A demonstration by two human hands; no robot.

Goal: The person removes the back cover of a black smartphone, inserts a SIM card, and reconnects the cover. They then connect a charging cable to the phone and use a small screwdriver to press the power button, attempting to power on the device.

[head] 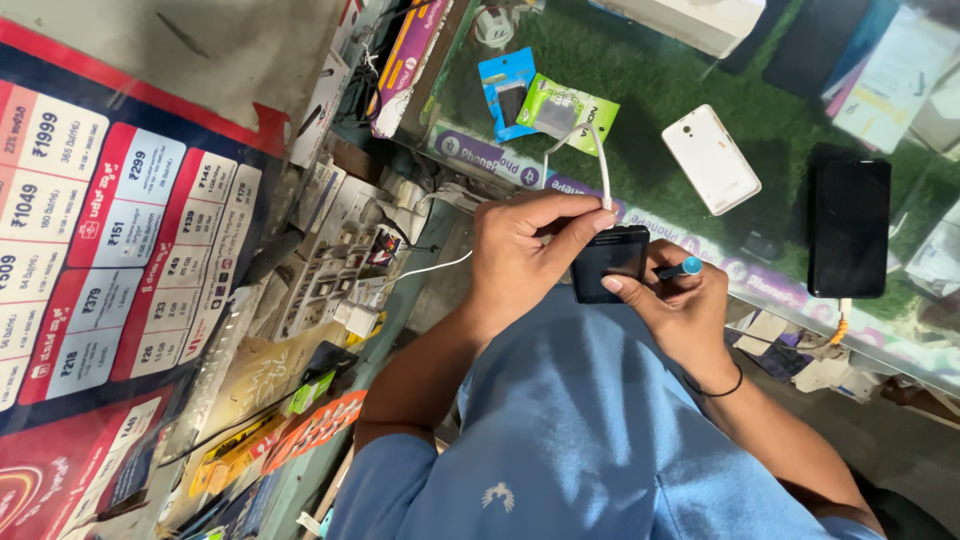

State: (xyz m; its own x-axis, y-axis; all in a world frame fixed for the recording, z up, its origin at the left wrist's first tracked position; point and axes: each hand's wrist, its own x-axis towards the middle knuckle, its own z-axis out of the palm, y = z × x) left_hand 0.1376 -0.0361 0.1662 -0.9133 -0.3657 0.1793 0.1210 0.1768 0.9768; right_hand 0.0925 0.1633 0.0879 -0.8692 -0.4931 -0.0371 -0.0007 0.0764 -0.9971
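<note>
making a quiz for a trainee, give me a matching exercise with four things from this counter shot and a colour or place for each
Things:
1. small phone
2. white phone
3. black phone
4. pen

Places or states:
A. lying alone on the green mat, back up
B. in the right hand, blue tip showing
C. held by both hands, white cable at its top
D. lying flat near the counter's edge, dark screen up

Pairs: 1-C, 2-A, 3-D, 4-B
</note>
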